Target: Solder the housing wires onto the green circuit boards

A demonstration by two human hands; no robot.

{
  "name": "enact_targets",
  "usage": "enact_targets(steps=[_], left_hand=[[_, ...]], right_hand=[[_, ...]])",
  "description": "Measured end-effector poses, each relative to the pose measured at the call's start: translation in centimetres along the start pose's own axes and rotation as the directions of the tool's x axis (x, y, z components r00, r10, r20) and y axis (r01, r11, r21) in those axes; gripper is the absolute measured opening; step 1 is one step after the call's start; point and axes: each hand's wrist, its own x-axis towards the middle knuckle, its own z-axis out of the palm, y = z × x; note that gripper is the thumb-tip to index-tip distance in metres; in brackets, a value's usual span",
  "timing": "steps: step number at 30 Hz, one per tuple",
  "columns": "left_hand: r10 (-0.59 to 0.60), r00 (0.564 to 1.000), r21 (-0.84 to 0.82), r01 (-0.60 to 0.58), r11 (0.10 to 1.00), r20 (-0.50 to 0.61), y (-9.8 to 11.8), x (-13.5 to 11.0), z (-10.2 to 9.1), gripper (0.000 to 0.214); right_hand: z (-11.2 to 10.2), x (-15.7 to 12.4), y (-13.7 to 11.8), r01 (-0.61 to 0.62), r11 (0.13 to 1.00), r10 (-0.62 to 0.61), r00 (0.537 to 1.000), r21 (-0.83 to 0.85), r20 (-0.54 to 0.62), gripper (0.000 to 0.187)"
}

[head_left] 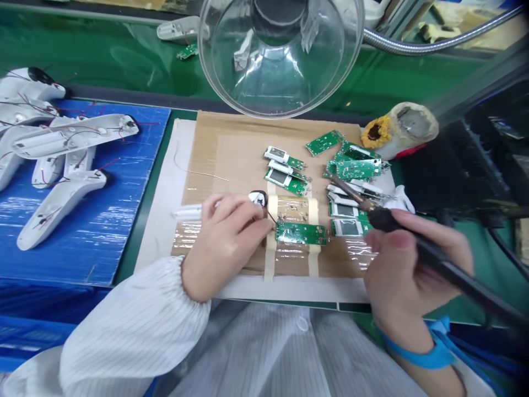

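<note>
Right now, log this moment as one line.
left hand: pinching wire at circuit board | right hand: gripping soldering iron, tip away from board

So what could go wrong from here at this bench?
1. The soldering iron in the right hand has its tip over the loose boards; it might touch one.
2. The left hand, holding the white housing, has fingertips right at the edge of the green board; the iron could burn them there.

Green bench top [103, 60], blue corrugated sheet [107, 231] at left, clear dome hood [248, 77] overhead
</note>
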Motion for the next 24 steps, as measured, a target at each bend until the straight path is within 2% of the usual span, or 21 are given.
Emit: enact_targets(steps=[2, 4, 8, 15, 19, 22, 24], left_hand=[[-0.058, 0.998, -0.001, 0.058, 0.998, 0.005, 0.2, 0.0, 0.7, 0.012], [-0.099, 0.994, -0.018, 0.100, 0.995, 0.055, 0.4, 0.1, 0.7, 0.011], [-0.139, 0.982, -0.043, 0.146, 0.988, 0.126, 0.5, 0.3, 0.1, 0.010], [-0.170, 0.970, -0.054, 0.182, 0.982, 0.173, 0.5, 0.5, 0.1, 0.010], [-0.180, 0.968, -0.048, 0.191, 0.980, 0.177, 0.7, 0.6, 0.2, 0.010], [-0.179, 0.970, -0.046, 0.189, 0.981, 0.166, 0.7, 0.6, 0.3, 0.009], [-0.178, 0.971, -0.045, 0.187, 0.981, 0.158, 0.7, 0.5, 0.3, 0.009]], right_hand=[[0.5, 0.9, 0.1, -0.001, 0.992, 0.003, 1.000, 0.123, -0.017, 0.025], [1.1, 1.4, 0.2, 0.057, 0.981, -0.059, 0.998, 0.186, 0.009, 0.032], [2.3, 1.0, 0.5, 0.134, 0.963, -0.168, 0.977, 0.235, 0.128, 0.019], [2.2, 0.6, 0.9, 0.082, 0.946, -0.175, 0.943, 0.313, 0.283, 0.011], [2.4, 0.7, 1.0, 0.127, 0.931, -0.231, 0.931, 0.343, 0.283, 0.010], [2.6, 0.6, 1.0, 0.186, 0.916, -0.280, 0.930, 0.355, 0.236, 0.011], [2.6, 0.6, 1.0, 0.182, 0.924, -0.265, 0.938, 0.335, 0.223, 0.011]])
